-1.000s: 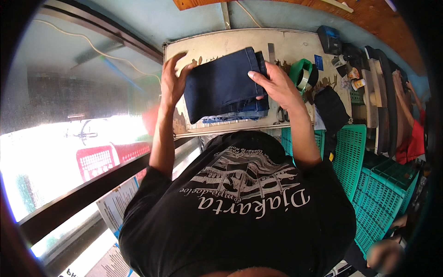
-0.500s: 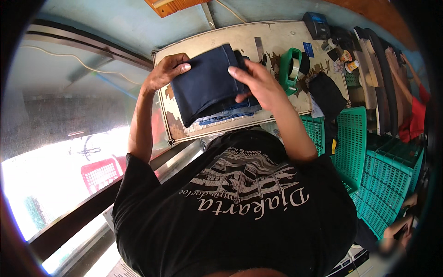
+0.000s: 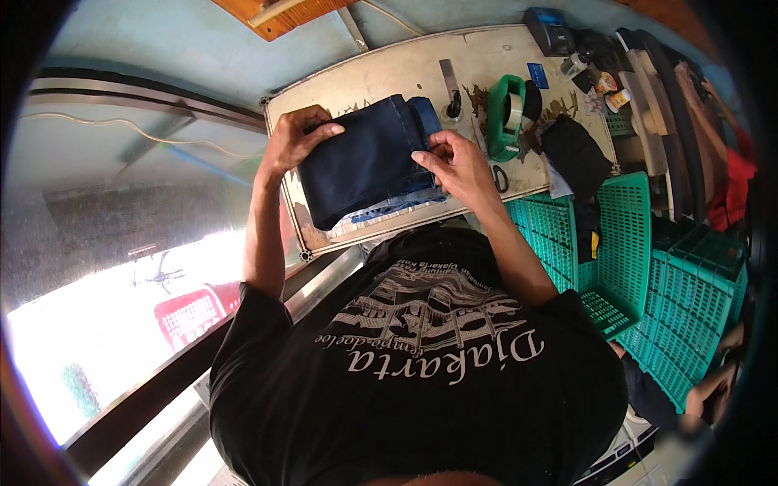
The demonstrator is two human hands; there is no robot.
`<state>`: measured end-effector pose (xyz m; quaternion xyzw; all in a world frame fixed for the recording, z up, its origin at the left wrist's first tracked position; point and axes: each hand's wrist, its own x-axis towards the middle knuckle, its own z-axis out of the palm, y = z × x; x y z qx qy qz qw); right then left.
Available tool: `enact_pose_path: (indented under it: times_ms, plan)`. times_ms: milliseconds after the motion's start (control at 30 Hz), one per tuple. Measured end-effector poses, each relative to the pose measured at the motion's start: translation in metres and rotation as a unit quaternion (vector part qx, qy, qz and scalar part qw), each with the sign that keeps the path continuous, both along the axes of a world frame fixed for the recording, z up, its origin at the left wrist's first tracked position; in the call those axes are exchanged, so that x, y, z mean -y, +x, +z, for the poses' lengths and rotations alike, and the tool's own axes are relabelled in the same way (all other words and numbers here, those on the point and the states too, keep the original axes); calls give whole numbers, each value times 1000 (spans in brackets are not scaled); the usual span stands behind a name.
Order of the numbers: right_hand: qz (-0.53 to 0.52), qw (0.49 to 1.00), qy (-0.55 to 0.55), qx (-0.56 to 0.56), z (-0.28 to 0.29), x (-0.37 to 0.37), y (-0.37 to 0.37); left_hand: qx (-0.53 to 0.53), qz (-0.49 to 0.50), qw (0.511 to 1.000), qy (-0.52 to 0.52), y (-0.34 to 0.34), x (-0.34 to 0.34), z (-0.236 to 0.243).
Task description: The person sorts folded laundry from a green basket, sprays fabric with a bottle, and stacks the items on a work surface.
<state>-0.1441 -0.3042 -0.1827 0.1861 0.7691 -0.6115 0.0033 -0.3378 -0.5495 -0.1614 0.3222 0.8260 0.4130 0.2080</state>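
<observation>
A folded pair of dark blue jeans [image 3: 361,158] lies on a small stack of lighter blue denim [image 3: 423,197] at the table's near left. My left hand [image 3: 304,139] grips its far left corner, thumb on top and the other fingers mostly hidden at the edge. At the right edge my right hand [image 3: 459,168] pinches the dark fold, with the thumb above and the fingers curled beside it. Mid-blue denim [image 3: 425,113] shows past the fold there. Close to my right hand are black-handled scissors [image 3: 501,178] and a green tape dispenser [image 3: 498,121].
The worn white table [image 3: 389,61] also bears a blue card [image 3: 537,75], a black device [image 3: 549,31] and a dark cloth [image 3: 575,154]. Green plastic crates [image 3: 673,300] stand to the right. Another person's red sleeve [image 3: 729,190] and, lower, a hand [image 3: 713,390] show at the right.
The dark jeans have come down flatter on the stack. My right hand has closed from spread fingers to a pinch at the right edge. The whole view has shifted slightly.
</observation>
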Motion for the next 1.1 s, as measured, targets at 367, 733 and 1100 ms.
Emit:
enact_pose_path:
  times_ms: [367,733,1100]
  plan:
    - [32,950,310,-13,-9,5,-12,-193,103,976,12,24,-4,-22]
    - [107,977,157,94,9,-5,-31,125,416,900,-48,93,68,-52]
    - [104,990,-56,77,1,-12,-33,214,410,863,201,95,51,-42]
